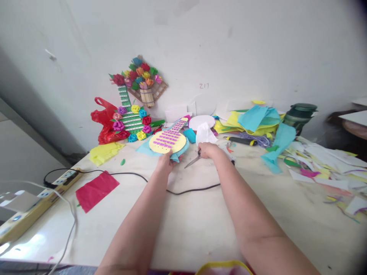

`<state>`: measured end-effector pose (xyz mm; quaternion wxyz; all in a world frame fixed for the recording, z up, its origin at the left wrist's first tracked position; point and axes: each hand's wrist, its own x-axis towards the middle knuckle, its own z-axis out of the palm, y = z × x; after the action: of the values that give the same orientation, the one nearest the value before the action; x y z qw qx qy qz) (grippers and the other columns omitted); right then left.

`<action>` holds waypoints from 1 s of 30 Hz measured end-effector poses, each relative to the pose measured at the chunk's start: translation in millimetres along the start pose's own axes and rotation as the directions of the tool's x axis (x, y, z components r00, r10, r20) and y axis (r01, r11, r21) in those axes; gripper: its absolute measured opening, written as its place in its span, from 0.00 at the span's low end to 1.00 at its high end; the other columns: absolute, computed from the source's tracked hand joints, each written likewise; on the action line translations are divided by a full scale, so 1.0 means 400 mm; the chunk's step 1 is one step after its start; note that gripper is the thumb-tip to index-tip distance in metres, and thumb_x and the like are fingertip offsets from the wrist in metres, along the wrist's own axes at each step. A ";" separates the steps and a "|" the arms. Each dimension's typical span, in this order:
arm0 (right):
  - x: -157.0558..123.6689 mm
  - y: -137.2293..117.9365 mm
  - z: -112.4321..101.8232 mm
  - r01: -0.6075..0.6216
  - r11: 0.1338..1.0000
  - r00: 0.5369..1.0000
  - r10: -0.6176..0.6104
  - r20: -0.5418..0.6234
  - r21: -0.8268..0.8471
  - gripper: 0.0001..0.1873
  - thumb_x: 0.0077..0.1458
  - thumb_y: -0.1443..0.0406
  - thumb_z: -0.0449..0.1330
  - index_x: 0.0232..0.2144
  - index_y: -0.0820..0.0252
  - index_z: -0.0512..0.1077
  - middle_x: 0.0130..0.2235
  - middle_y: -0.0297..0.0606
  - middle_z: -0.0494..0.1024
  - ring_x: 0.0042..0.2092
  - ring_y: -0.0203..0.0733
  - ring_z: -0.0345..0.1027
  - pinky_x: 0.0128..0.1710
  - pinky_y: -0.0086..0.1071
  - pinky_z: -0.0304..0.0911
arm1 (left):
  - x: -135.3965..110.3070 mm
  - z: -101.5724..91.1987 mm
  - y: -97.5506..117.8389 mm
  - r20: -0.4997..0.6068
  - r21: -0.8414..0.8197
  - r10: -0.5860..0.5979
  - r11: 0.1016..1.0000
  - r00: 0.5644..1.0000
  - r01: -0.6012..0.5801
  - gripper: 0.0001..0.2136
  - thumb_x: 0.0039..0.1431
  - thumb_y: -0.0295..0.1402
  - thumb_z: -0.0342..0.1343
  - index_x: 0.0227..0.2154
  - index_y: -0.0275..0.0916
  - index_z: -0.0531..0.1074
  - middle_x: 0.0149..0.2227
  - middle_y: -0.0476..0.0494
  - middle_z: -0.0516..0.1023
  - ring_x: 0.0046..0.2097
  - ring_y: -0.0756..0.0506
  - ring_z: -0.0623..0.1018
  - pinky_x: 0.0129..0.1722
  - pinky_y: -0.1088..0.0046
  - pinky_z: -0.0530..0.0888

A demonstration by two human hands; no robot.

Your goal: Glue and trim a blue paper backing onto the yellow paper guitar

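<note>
The left hand (166, 161) pinched, thumb uppermost, the near edge of a cream paper guitar with purple strips (169, 140) at its 12 o'clock, above light-blue paper (185, 147). The right hand (207, 150) curled its fingers around metal scissors (192, 162) pointing towards 8 o'clock. From the left hand, a bundled-stick vase (147, 98) at 11 held multicoloured paper flowers (140, 74); the contents of a red plastic bag (104, 131) at 10 and a dark-green lidded bottle (299, 114) at 2 could not be told.

Handwritten mark (204, 86) on the wall (243, 49)
I read "217" in thin reddish strokes; from my feed, its first character could be a Z.
</note>
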<state>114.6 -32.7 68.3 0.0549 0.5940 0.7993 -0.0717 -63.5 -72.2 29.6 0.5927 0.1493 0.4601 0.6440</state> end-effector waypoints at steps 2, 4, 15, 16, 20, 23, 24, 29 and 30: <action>0.006 0.002 0.001 -0.007 1.000 1.000 0.007 0.010 0.008 0.26 0.45 0.67 0.55 0.49 0.59 0.65 0.50 0.48 0.69 0.48 0.51 0.64 0.41 0.38 0.61 | 0.006 -0.011 0.005 0.039 -0.018 0.039 0.999 0.999 -0.038 0.17 0.56 0.24 0.49 0.48 0.38 0.57 0.33 0.43 0.74 0.28 0.45 0.78 0.28 0.65 0.77; 0.012 0.003 0.002 -0.013 1.000 1.000 0.012 0.024 0.009 0.27 0.45 0.67 0.55 0.50 0.58 0.64 0.51 0.47 0.69 0.49 0.51 0.64 0.42 0.38 0.61 | 0.012 -0.019 0.010 0.079 -0.028 0.058 0.998 0.995 -0.056 0.17 0.55 0.24 0.49 0.48 0.38 0.57 0.34 0.42 0.75 0.28 0.45 0.78 0.29 0.65 0.77; 0.006 0.010 0.003 -0.031 0.999 0.996 0.030 0.086 0.010 0.31 0.39 0.71 0.58 0.50 0.54 0.66 0.50 0.46 0.69 0.47 0.51 0.65 0.41 0.37 0.61 | 0.050 -0.033 0.032 0.173 0.007 -0.011 1.000 0.985 0.010 0.17 0.55 0.26 0.50 0.49 0.36 0.59 0.37 0.37 0.74 0.31 0.44 0.78 0.29 0.66 0.77; 0.009 0.013 0.008 -0.017 1.000 0.997 0.015 0.080 0.014 0.32 0.38 0.71 0.58 0.49 0.54 0.67 0.49 0.45 0.70 0.46 0.50 0.67 0.40 0.36 0.62 | 0.055 -0.035 0.034 0.176 0.011 -0.015 1.000 0.984 0.013 0.17 0.55 0.26 0.50 0.49 0.36 0.59 0.37 0.36 0.74 0.31 0.44 0.78 0.29 0.66 0.77; 0.022 0.019 0.012 -0.003 1.000 0.990 0.001 0.139 0.018 0.36 0.33 0.73 0.58 0.50 0.49 0.66 0.48 0.40 0.72 0.42 0.48 0.69 0.36 0.34 0.62 | 0.080 -0.036 0.040 0.186 0.042 -0.038 0.999 0.982 0.030 0.18 0.55 0.26 0.50 0.49 0.36 0.57 0.37 0.36 0.74 0.32 0.43 0.78 0.29 0.65 0.77; 0.018 0.014 -0.006 -0.017 0.999 0.988 0.010 0.154 0.044 0.31 0.33 0.70 0.58 0.46 0.49 0.70 0.45 0.37 0.74 0.41 0.47 0.69 0.34 0.34 0.62 | 0.097 -0.028 0.047 0.161 0.040 -0.057 0.998 0.985 0.051 0.18 0.56 0.24 0.49 0.49 0.37 0.56 0.37 0.37 0.73 0.33 0.42 0.78 0.28 0.64 0.78; 0.012 0.010 -0.015 -0.026 0.998 0.989 0.019 0.147 0.052 0.27 0.34 0.68 0.58 0.43 0.51 0.72 0.43 0.37 0.75 0.40 0.46 0.70 0.34 0.34 0.62 | 0.101 -0.025 0.050 0.147 0.039 -0.070 0.997 0.987 0.064 0.18 0.55 0.24 0.49 0.49 0.37 0.56 0.37 0.37 0.73 0.33 0.42 0.78 0.28 0.64 0.78; -0.032 -0.001 -0.059 -0.037 0.997 0.996 0.030 0.087 0.070 0.11 0.37 0.67 0.58 0.28 0.61 0.75 0.32 0.41 0.77 0.35 0.46 0.70 0.32 0.34 0.62 | 0.113 -0.013 0.077 0.085 0.093 -0.224 0.972 0.971 0.216 0.18 0.54 0.21 0.49 0.47 0.39 0.57 0.37 0.39 0.72 0.36 0.41 0.78 0.26 0.67 0.78; -0.040 0.001 -0.063 -0.024 0.994 0.995 0.013 0.100 0.111 0.08 0.38 0.68 0.57 0.26 0.62 0.74 0.30 0.42 0.77 0.33 0.45 0.71 0.31 0.33 0.61 | 0.113 -0.011 0.083 0.066 0.111 -0.239 0.967 0.969 0.231 0.18 0.54 0.21 0.50 0.47 0.39 0.58 0.36 0.39 0.72 0.37 0.40 0.77 0.25 0.67 0.77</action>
<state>119.6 -43.0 96.0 0.0615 0.5992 0.7849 -0.1454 -99.0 -29.2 36.7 0.6742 0.1489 0.4833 0.5383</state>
